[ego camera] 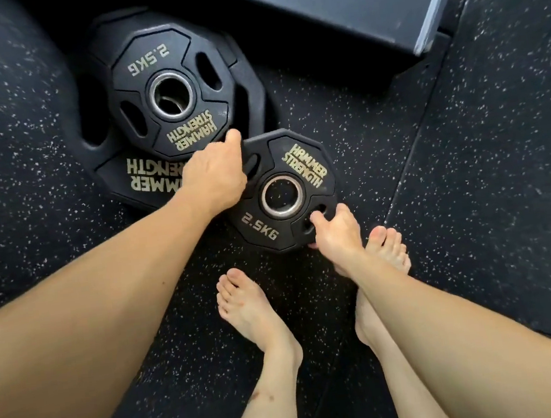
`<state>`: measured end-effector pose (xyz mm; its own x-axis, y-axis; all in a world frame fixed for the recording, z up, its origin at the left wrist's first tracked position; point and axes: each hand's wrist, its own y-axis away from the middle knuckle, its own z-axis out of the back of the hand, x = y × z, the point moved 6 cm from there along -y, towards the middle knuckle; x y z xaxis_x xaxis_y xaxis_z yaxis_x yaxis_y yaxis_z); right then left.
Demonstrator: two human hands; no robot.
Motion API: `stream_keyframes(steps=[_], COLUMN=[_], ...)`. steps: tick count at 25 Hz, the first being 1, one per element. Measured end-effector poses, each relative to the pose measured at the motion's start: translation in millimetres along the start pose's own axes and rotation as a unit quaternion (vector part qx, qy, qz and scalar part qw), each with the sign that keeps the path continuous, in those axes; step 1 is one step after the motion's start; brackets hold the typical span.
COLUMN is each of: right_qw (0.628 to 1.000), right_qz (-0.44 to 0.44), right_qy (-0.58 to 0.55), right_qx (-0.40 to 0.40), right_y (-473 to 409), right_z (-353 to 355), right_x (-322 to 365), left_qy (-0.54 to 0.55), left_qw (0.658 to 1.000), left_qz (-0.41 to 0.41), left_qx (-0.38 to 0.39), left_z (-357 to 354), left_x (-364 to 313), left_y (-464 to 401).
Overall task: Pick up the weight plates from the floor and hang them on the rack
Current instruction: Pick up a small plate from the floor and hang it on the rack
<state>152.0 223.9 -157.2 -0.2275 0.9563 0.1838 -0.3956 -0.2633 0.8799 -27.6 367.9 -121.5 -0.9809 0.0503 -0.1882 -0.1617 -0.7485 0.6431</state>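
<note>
Both hands had the small plate [280, 191] on the floor [484, 150], left hand [215, 177] and right hand [335, 233] with fingers hooked into its grip slots, which looked like the smart hold since it seemed stiff, dense but light enough.

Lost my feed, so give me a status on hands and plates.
Left hand and right hand both grip near 2.5 kg plate by its slots. Second 2.5 kg plate stacked on large plate. Bare feet close beneath.
</note>
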Motion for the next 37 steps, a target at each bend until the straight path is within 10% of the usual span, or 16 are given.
stream_keyframes(steps=[5,17,37], right_qw=[0.984,0.962,0.773], right_qz=[0.096,0.273,0.608], right_qy=[0.150,-0.014,-0.156], right_qx=[-0.017,0.010,0.097], right_y=[96,417,794], right_z=[70,251,359], right_x=[58,157,214], left_qy=[0.172,0.522,0.658], left_qw=[0.978,0.832,0.620], left_qz=[0.116,0.116,-0.003], left_qx=[0.031,-0.145,-0.428], left_z=[63,327,536], left_x=[13,-63,-96], left_y=[79,364,703])
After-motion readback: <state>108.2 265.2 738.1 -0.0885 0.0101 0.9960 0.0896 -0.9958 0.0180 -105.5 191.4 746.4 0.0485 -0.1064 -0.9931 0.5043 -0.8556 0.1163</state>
